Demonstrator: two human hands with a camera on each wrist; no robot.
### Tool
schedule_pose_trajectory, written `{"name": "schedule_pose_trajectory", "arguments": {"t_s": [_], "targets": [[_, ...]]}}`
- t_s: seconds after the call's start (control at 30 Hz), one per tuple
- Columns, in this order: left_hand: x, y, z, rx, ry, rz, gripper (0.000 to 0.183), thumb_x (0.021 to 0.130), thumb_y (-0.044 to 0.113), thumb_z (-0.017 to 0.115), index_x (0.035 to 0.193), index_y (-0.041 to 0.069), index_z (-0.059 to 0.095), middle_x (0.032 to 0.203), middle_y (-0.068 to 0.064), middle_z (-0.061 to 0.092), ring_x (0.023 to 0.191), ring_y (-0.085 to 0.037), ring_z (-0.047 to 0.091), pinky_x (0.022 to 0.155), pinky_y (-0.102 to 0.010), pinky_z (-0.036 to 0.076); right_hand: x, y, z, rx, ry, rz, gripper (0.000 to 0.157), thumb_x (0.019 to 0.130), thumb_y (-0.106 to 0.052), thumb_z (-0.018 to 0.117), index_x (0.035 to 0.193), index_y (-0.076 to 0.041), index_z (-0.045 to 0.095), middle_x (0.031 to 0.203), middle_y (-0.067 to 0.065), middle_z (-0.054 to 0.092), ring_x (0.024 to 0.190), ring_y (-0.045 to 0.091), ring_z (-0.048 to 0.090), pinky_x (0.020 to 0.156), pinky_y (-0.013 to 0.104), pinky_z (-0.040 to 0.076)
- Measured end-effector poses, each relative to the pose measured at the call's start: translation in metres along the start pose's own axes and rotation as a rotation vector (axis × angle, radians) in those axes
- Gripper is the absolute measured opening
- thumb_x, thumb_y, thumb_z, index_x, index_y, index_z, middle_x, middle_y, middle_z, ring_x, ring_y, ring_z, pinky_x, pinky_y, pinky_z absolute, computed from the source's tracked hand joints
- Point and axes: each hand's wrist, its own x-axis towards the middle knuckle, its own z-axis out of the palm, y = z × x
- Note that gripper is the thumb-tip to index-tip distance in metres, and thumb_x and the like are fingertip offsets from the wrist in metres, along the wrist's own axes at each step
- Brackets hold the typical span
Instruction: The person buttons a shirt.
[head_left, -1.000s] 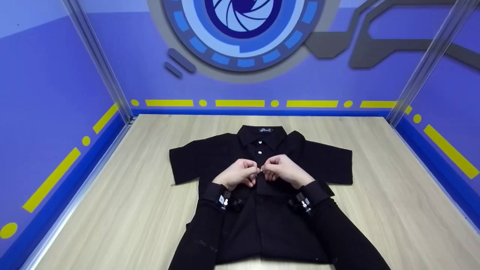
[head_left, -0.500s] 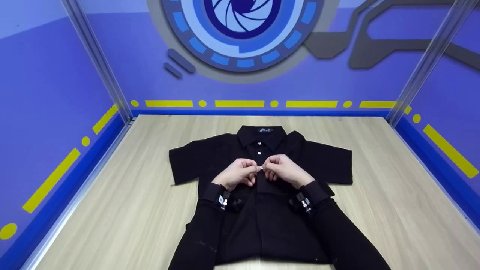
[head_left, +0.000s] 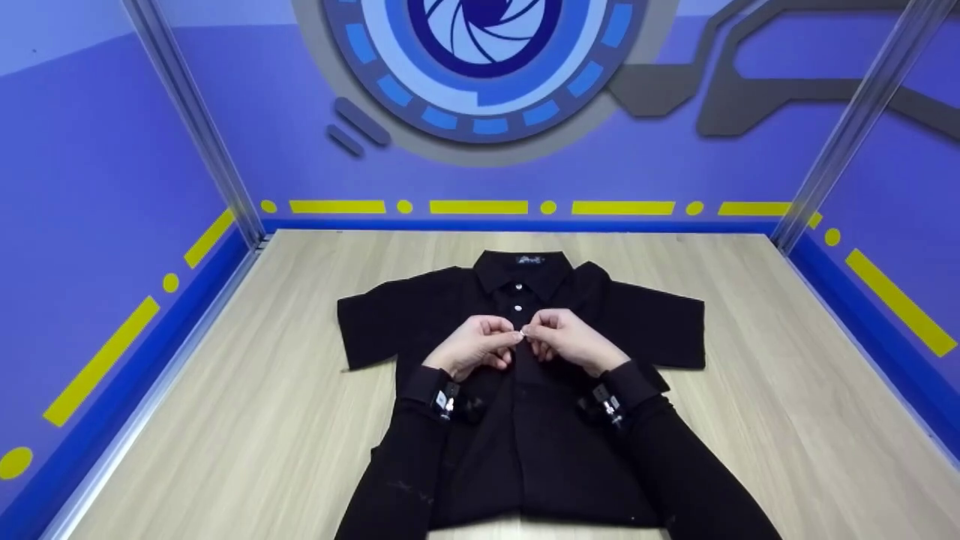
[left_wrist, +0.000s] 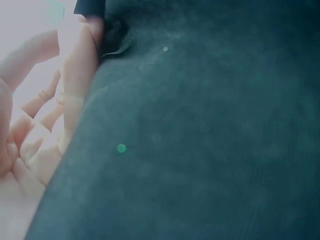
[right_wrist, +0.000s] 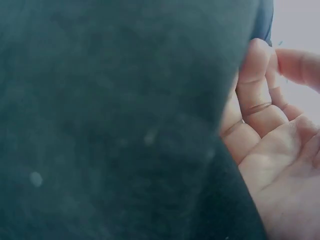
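Together at the black shirt [head_left: 519, 427]: left hand [head_left: 472, 348], right hand [head_left: 576, 342], fingers [head_left: 501, 342] curled.

hands [head_left: 472, 349] [head_left: 576, 343] closer at fingertips, button [head_left: 521, 335] seemingly higher

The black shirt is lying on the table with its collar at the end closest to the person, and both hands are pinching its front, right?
Not quite: the collar is at the end farthest from the person, as the head view shows. The black shirt does lie on the table, with the left hand and right hand pinching its front.
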Motion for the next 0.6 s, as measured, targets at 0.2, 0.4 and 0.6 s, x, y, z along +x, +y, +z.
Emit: {"name": "schedule_pose_trajectory", "arguments": {"t_s": [0.2,0.4,0.6], "targets": [[0.001,0.001,0.000,0.029,0.004,0.003,0.009,0.090,0.013,0.068,0.092,0.006,0.062,0.075,-0.004,0.065,0.063,-0.013,0.063,0.059,-0.023,0.056,-0.002,-0.007,0.002,-0.098,0.065,-0.003,0.033,0.091,-0.027,0.067,0.070,-0.004,0.056,0.057,0.003,0.054,0.048,0.013,0.049,0.047,0.022,0.041],[0.002,0.002,-0.001,0.094,0.049,0.010,0.009,0.090,0.013,0.069,0.091,0.007,0.062,0.076,-0.003,0.068,0.069,-0.014,0.066,0.066,-0.027,0.058,-0.005,-0.026,0.011,-0.380,0.154,0.009,0.045,0.085,-0.038,0.072,0.054,-0.014,0.050,0.047,-0.004,0.050,0.041,0.010,0.046,0.040,0.022,0.034],[0.005,0.002,-0.001,0.154,0.072,0.018,0.012,0.088,0.015,0.071,0.091,0.005,0.064,0.076,0.000,0.068,0.068,-0.011,0.064,0.063,-0.025,0.056,-0.017,-0.037,0.033,-0.726,0.159,0.076,0.042,0.079,-0.052,0.072,0.056,-0.021,0.055,0.052,-0.009,0.050,0.047,0.012,0.048,0.044,0.029,0.035]]}}
